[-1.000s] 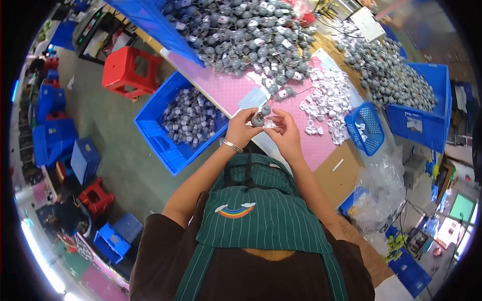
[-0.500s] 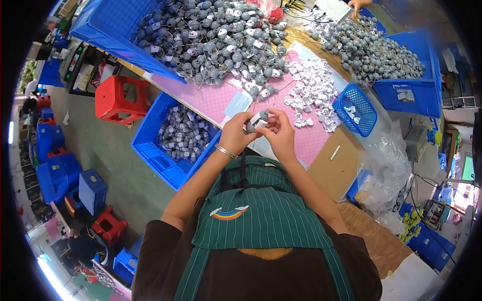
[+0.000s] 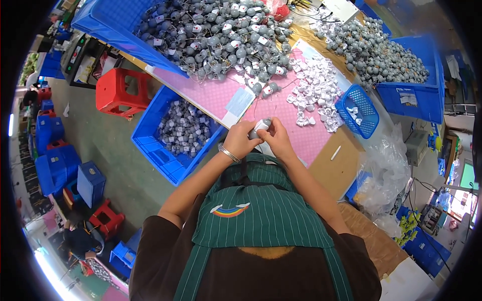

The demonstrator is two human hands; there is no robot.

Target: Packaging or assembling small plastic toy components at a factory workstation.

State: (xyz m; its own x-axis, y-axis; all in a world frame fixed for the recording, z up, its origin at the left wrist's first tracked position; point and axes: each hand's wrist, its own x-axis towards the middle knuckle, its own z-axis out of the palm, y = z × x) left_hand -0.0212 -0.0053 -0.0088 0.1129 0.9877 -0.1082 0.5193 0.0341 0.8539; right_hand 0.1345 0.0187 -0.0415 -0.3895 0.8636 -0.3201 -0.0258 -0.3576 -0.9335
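Both hands pinch one small grey round part (image 3: 263,125) over the tabletop's (image 3: 221,93) near edge, left hand (image 3: 242,140) and right hand (image 3: 275,139) flanking it equally close.

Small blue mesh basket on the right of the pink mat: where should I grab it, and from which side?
Judging by its pose, take the small blue mesh basket by its near rim with a pinch grip, coming from above on the person's side. It sits upright and open-topped, white pieces crowd its left, and the right hand is nearest.
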